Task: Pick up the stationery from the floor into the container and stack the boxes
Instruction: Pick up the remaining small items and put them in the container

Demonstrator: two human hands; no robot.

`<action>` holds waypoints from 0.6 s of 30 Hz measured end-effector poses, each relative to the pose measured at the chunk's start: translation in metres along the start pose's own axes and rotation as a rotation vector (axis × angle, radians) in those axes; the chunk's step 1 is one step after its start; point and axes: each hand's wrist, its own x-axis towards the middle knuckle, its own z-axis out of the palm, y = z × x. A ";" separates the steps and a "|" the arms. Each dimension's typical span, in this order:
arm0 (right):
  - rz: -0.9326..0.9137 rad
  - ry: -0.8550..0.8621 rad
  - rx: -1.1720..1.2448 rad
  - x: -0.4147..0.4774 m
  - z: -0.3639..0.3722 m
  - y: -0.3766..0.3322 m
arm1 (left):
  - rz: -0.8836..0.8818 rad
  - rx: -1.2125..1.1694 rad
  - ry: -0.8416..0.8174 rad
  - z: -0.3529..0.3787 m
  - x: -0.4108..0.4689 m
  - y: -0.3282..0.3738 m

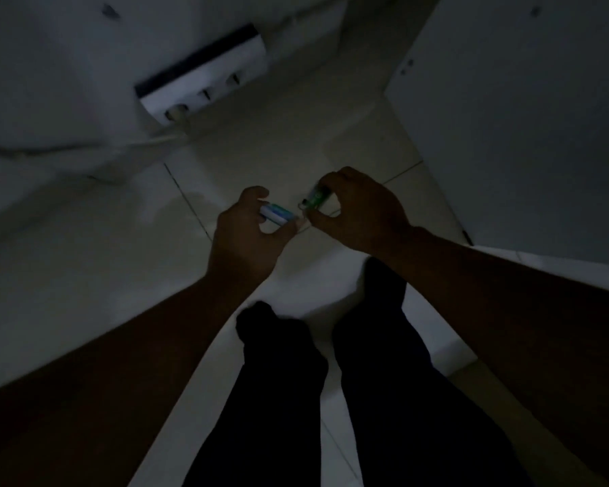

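Light very low; view blurred.

Left hand (247,240): just left of frame centre, back toward the camera. Fingers and thumb are curled round a short white-and-green tube (277,214). The tube sticks out of the hand toward 2 o'clock, with its free end pointing at the other hand.

Right hand (361,212): just right of centre, slightly higher in frame. Fingers are curled over, and thumb and fingertips pinch a small green piece (315,200). The piece sits at 9 o'clock from the palm, tilted, with its lower end toward 8 o'clock.

The two held items are near each other, end toward end, with a narrow gap between them. I cannot tell if they touch. Both are held up above the floor (278,142), which is pale tile with thin grout lines.

Labels: a green band on each item and a bluish tint on the tube. No writing or brand is legible.

Surroundings: a white block (208,86) at 11 o'clock from the hands has a black strip along its far edge and three dark round spots on its near face. What it is I cannot tell. A white panel (524,135) stands at 2 o'clock. The person's legs (285,381), in dark cloth, run from 6 o'clock toward centre beneath the forearms.
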 end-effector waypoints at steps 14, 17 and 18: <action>0.085 0.446 0.146 -0.114 -0.294 -0.201 | 0.134 -0.245 0.118 -0.194 -0.146 0.236; 0.114 0.495 0.124 -0.145 -0.345 -0.232 | 0.175 -0.260 0.143 -0.226 -0.179 0.270; 0.120 0.513 0.122 -0.157 -0.362 -0.244 | 0.184 -0.264 0.148 -0.239 -0.191 0.284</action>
